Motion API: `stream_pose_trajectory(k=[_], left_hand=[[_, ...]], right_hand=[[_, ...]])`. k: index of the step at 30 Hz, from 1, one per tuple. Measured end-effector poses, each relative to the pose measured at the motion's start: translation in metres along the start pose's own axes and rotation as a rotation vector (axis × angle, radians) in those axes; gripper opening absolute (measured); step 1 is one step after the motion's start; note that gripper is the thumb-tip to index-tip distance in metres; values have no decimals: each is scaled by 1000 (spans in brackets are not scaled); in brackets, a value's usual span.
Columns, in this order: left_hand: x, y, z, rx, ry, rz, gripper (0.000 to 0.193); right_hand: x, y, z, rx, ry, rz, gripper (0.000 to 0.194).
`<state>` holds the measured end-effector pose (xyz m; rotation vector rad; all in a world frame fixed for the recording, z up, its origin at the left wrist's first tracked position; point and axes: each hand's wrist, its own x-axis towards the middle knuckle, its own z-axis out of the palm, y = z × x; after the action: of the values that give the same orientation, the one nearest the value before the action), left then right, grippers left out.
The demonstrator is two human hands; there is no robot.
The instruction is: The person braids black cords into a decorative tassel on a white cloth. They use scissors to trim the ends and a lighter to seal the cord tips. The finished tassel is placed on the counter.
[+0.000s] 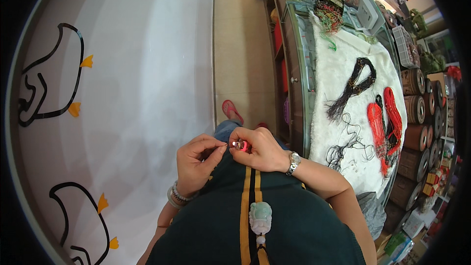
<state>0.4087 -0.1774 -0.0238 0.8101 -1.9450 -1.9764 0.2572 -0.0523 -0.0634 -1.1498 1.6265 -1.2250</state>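
Observation:
My right hand (pixel 259 150) is closed around a pink lighter (pixel 243 146), with a bright spot at its metal top. Close to its left, my left hand (pixel 200 162) pinches something small and dark between thumb and forefinger; it is too small to make out. The fingertips of both hands are a short gap apart, in front of my dark green top. A carved pale green and white pendant (pixel 260 218) hangs on my chest from a dark cord. Bead bracelets circle my left wrist, and a metal watch (pixel 294 162) is on my right.
On the right, a white fluffy cloth (pixel 340 73) covers part of a glass counter (pixel 302 81). It bears a black cord bundle (pixel 358 81), red cord hanks (pixel 393 121) and loose black threads (pixel 347 147). A white wall (pixel 147 81) stands at left. Large rolls (pixel 415 136) lie beyond the counter.

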Motion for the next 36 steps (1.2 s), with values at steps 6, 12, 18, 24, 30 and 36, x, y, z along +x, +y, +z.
stream_pose_trajectory(k=[6, 12, 18, 24, 30, 36], left_hand=[[-4, -2, -1, 42, 1, 6, 8], [-5, -4, -1, 53, -27, 72, 8], [-7, -3, -3, 64, -35, 62, 7], [-8, -4, -2, 32, -14, 39, 8], [-7, -6, -2, 40, -20, 43, 8], [-7, -5, -2, 51, -10, 41, 8]], right_hand=[[1, -2, 3, 7, -21, 12, 22], [1, -5, 3, -18, -36, -9, 23], [1, -6, 3, -27, -53, -1, 23], [1, -6, 4, -32, -55, 9, 24], [1, -6, 4, -50, -52, 13, 24], [-1, -5, 3, -24, -36, 23, 27]])
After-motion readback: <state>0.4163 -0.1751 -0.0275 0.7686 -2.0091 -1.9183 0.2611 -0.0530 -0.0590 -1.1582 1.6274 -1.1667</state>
